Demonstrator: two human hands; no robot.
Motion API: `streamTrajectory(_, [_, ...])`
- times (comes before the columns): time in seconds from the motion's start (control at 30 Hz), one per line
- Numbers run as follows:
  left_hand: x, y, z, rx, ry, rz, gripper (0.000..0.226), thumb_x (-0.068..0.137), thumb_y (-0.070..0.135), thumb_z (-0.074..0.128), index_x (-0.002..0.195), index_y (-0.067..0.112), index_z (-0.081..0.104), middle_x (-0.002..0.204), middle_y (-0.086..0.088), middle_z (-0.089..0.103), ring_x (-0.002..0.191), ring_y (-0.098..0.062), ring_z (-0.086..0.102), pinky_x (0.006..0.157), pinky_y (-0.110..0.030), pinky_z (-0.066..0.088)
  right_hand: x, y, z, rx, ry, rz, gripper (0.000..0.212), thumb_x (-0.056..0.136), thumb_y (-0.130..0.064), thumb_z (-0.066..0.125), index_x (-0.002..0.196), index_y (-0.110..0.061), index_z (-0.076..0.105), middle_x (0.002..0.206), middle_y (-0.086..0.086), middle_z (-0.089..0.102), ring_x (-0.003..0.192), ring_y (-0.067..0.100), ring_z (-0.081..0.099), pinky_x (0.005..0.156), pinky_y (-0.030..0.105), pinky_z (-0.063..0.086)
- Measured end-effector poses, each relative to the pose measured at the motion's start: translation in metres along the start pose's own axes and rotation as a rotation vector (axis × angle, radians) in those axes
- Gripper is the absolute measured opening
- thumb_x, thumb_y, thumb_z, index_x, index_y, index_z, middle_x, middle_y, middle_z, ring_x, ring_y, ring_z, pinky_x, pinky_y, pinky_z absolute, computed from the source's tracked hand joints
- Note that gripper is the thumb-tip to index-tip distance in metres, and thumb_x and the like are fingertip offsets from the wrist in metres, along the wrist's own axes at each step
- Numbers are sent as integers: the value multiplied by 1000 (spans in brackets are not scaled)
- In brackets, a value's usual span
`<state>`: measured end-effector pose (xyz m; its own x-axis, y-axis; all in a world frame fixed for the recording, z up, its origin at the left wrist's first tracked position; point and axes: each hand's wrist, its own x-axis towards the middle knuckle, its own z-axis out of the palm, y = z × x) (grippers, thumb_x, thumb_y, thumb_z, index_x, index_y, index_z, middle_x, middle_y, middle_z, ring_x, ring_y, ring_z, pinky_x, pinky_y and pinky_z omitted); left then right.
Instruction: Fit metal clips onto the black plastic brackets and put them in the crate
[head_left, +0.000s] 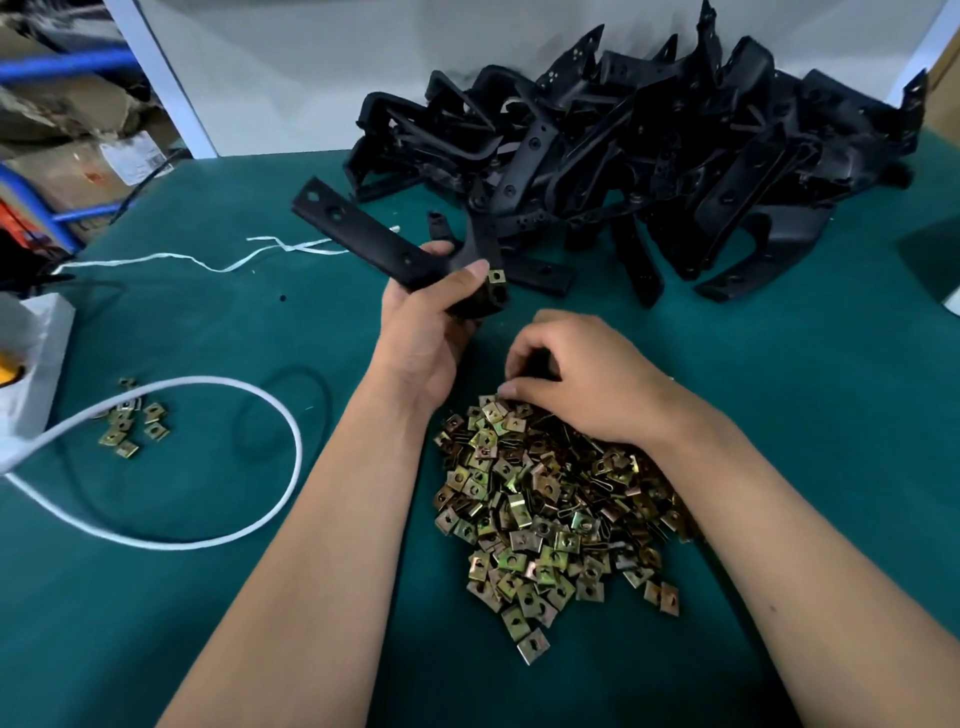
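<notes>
My left hand (431, 322) grips a black plastic bracket (363, 234) above the green table, its long arm pointing up and to the left. A brass-coloured metal clip (497, 275) sits on the bracket's end beside my thumb. My right hand (576, 379) rests on the top of a big heap of metal clips (545, 519), fingers curled down into it; whether they pinch a clip is hidden. A large pile of black brackets (649, 171) lies at the back of the table. No crate is in view.
A small cluster of clips (132, 421) lies at the left beside a white cable loop (208, 467) and a white bag (31, 364). White string (218, 262) trails across the green table (805, 415). Cardboard boxes and blue shelving (62, 156) stand beyond the left edge.
</notes>
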<state>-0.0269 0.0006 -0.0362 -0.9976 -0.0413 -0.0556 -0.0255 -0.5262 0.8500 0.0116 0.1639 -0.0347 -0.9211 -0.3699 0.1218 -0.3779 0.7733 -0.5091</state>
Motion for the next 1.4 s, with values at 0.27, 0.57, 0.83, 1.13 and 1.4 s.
streamTrajectory(0.27, [-2,-9,7,-27,-144,-85,31,93,8,70,77,21,48,81,0,63,82,-18,63,75,-33,54,-8,19,2,371,236,64,8,90,-22,79,91,-22,70,78,-9,74,72,2,68,73,24,53])
streamTrajectory(0.57, [-6,-13,10,-83,-208,-121,30,86,5,73,74,18,48,80,-5,66,80,-21,71,73,-34,59,-10,27,-2,861,325,140,8,100,-18,67,93,-14,70,68,7,72,53,15,59,43,23,43])
streamTrajectory(0.83, [-6,-12,10,-88,-191,-131,29,79,9,77,77,18,49,81,-4,67,78,-21,70,73,-34,59,-9,23,0,757,182,137,9,109,-18,50,102,-12,52,73,11,75,53,22,62,42,24,44])
streamTrajectory(1.13, [-3,-14,7,-61,-219,-133,31,80,12,78,76,19,48,86,-6,61,85,-22,71,86,-43,58,-8,30,2,667,213,173,23,102,2,51,105,-17,64,74,-5,75,48,10,60,48,20,46])
streamTrajectory(1.4, [-3,-14,8,-108,-201,-140,26,81,10,76,80,17,51,88,-5,65,87,-20,72,85,-39,60,-8,27,3,853,251,170,7,101,-1,60,101,-7,62,82,6,76,54,29,70,44,26,51])
